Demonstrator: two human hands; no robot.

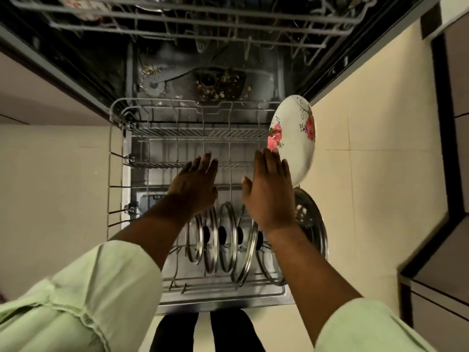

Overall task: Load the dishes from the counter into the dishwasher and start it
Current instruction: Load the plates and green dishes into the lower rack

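Head view, looking straight down: the dishwasher (177,80) stands open in the upper half of the frame, and its lower rack (116,138) is pulled out over the door across the centre. A white plate (295,148) with pink flowers stands on edge at the rack's right side, right of centre in the frame, tilted a little.

The right hand (269,196) is flat and spread, fingers straight, holding nothing. Its fingertips (274,154) reach the plate's lower left rim, but whether they touch it cannot be told. The left hand (196,185) hovers over the middle of the rack, just left of the right hand, also flat with straight fingers and nothing in it. Pale green sleeves (101,288) cover both forearms at the bottom corners.

A row of glass lids (228,219) with steel rims and black knobs stands upright in the near part of the rack, below the hands. A round steel dish (313,224) leans at the rack's right edge, partly behind the right wrist.

The upper rack (177,24) crosses the top of the frame. Food scraps (218,85) lie on the dishwasher's floor around the drain. Cream floor tiles (368,174) fill the right side, and dark-edged cupboards (456,72) sit at the far right.
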